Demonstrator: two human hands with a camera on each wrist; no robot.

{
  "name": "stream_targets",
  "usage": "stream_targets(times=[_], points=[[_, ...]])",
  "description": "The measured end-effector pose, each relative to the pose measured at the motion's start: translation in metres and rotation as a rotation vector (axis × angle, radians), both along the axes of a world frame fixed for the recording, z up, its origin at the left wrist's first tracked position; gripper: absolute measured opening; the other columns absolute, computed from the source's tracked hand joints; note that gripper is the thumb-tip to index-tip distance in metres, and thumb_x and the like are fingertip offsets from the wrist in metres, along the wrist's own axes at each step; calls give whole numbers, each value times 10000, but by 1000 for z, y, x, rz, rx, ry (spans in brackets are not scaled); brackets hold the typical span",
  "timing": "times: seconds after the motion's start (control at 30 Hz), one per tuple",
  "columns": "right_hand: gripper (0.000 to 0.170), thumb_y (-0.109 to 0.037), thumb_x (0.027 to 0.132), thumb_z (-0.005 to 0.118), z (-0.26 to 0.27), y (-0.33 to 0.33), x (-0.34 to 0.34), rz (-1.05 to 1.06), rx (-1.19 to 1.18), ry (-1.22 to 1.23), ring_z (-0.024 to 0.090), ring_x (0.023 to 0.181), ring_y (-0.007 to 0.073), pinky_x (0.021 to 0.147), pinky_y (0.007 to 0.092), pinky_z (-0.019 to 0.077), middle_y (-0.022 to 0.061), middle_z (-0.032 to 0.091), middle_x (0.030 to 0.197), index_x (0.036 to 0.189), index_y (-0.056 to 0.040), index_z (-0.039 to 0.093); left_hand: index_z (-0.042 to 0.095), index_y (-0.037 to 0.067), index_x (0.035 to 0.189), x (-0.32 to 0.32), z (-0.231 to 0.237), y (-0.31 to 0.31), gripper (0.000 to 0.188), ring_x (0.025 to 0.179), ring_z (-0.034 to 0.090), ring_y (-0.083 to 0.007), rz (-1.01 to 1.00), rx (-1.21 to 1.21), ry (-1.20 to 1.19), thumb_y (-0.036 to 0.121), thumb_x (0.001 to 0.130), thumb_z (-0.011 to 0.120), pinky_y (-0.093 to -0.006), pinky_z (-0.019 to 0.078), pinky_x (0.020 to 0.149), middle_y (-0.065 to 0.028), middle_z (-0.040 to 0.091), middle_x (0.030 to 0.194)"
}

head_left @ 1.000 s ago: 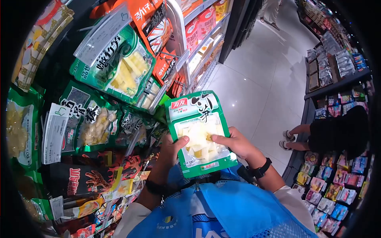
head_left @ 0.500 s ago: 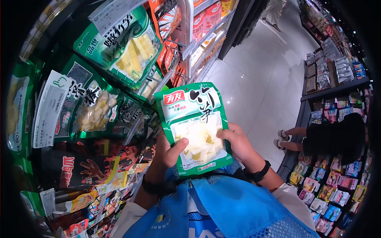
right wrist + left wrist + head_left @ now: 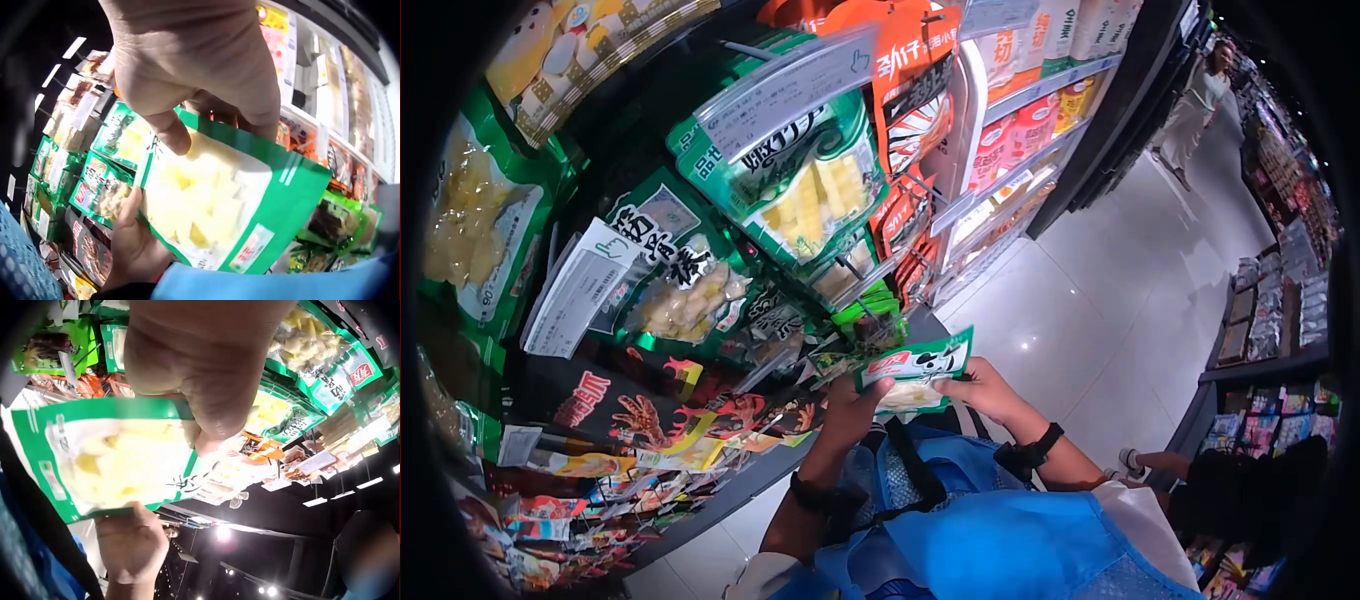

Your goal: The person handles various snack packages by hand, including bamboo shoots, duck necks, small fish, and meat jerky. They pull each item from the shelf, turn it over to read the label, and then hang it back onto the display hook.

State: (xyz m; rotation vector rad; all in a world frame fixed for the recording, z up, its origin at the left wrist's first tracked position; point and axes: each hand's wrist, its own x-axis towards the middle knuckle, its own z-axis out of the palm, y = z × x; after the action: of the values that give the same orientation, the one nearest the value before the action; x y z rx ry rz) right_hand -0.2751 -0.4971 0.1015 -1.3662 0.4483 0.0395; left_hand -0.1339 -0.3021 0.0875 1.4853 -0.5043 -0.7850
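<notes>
A green-and-white pouch of bamboo shoots (image 3: 920, 362), with pale yellow pieces behind its clear window, is held between both hands in front of the chest. In the head view it is tipped back, so its face looks foreshortened. My left hand (image 3: 853, 408) grips one side edge, thumb on the front. On the opposite edge my right hand (image 3: 992, 392) pinches the pouch, its thumb (image 3: 177, 136) over the window in the right wrist view. That view shows the window full on and brightly lit (image 3: 206, 194). Most fingers are hidden behind the pouch.
Pegs on the left carry green snack pouches (image 3: 810, 195), black chicken-feet bags (image 3: 635, 405) and orange packets (image 3: 912, 90), with price tags (image 3: 585, 285) jutting out. A tiled aisle floor (image 3: 1090, 270) runs ahead. Racks stand at right; a person in pale clothes (image 3: 1200, 105) is further off.
The pouch has tipped from facing the head camera to nearly edge-on, and appears lower and smaller. The head view has shifted, so the shelf sits further right. Both hands keep their hold.
</notes>
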Motion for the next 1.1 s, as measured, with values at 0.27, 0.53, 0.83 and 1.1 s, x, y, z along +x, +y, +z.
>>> stream_targets(times=[0.27,0.53,0.83,1.1], points=[[151,-138,906,693,-43,-24,108,-186,220,-100,619,800,81,744,273,500,11,705,920,989,-13,709,678,-3,1089,22,-53,-33,237,853,623,-124,385,213,-76,163,924,647,-300,491,766,-49,695,983],[227,-168,840,718,-40,-37,169,-207,-89,-240,580,666,102,632,315,475,61,680,751,922,44,697,671,-48,1026,57,-8,-59,261,786,535,-99,603,67,-92,196,939,639,-293,449,725,-23,664,896],[238,-203,834,720,-42,-42,169,-155,-103,-220,612,660,146,646,342,484,107,681,724,903,24,706,646,-11,1153,58,-26,-61,298,932,582,-108,679,116,-4,222,972,602,-286,464,834,-38,662,1047],[260,-231,851,715,-26,-40,187,-176,-340,-308,615,659,155,638,349,481,110,675,713,920,20,708,691,35,1057,68,-15,-71,235,753,465,-61,683,-90,-105,232,985,585,-241,385,655,44,593,862]])
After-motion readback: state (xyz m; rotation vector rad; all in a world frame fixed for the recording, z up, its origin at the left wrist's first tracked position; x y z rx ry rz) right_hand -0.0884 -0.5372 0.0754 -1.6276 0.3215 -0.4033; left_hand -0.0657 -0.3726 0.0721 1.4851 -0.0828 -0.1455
